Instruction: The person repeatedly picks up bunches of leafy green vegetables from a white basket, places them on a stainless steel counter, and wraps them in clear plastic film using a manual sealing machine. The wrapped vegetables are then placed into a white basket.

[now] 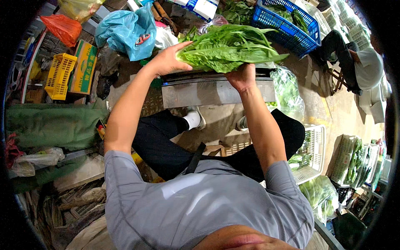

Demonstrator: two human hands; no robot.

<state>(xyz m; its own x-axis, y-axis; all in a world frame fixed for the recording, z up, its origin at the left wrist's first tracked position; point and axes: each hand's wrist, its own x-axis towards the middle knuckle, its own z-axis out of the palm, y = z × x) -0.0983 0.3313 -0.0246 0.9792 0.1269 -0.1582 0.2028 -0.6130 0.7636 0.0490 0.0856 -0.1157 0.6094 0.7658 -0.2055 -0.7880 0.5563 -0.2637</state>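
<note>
A long bunch of green leafy lettuce [227, 48] lies sideways across both my hands, its stem end to the left and its leaf tips to the right. My left hand [168, 59] is closed round the stem end, thumb below and fingers above. From underneath, my right hand [242, 78] supports the leafy part; the leaves hide most of its fingers. Just below the bunch is a low metal-fronted unit [200, 95] with a dark slot along its top edge. It stands in front of my knees.
Blue plastic bags [125, 33] lie to the far left of the lettuce. A blue crate [287, 25] of greens stands far right. Clear bagged greens [287, 89] and a white crate [318, 154] are on my right. A yellow basket [61, 77] stands left. Another person [368, 68] sits far right.
</note>
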